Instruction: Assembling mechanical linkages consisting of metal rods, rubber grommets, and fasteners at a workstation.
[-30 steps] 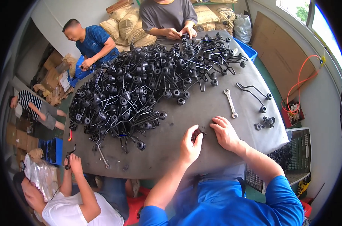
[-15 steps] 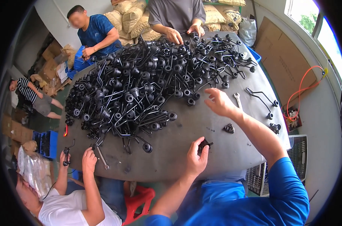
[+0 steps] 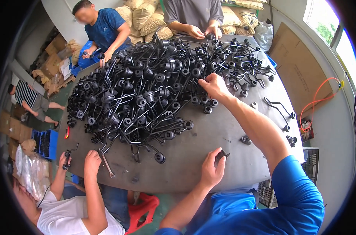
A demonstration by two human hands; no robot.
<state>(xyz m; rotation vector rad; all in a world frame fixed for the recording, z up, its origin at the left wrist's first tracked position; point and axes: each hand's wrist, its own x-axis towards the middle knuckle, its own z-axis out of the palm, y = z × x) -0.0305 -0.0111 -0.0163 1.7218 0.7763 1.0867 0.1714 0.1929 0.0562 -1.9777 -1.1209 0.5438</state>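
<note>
My left hand (image 3: 213, 168) is closed round a small black part (image 3: 222, 155) with a short stud, just above the near part of the table. Stretched far forward, my right hand (image 3: 216, 87) has its fingers curled together at the right side of a big heap of black bent rods with round bushings (image 3: 146, 86). What its fingertips grip is hidden among the rods. A bent black rod with two bushings (image 3: 279, 111) lies apart at the right. Two small black parts, one of them a dark clump (image 3: 245, 140), lie near my right forearm.
A wrench (image 3: 107, 166) lies at the near left, and another wrench (image 3: 255, 105) beside my right forearm. At the left a co-worker in white holds a black part (image 3: 67, 158); two others work across the grey table (image 3: 193, 160). A red stool (image 3: 142, 213) stands below.
My right hand has moved forward and left to the heap, and its fingers have closed. My left hand keeps the small black part. Across the table, co-workers' hands have shifted.
</note>
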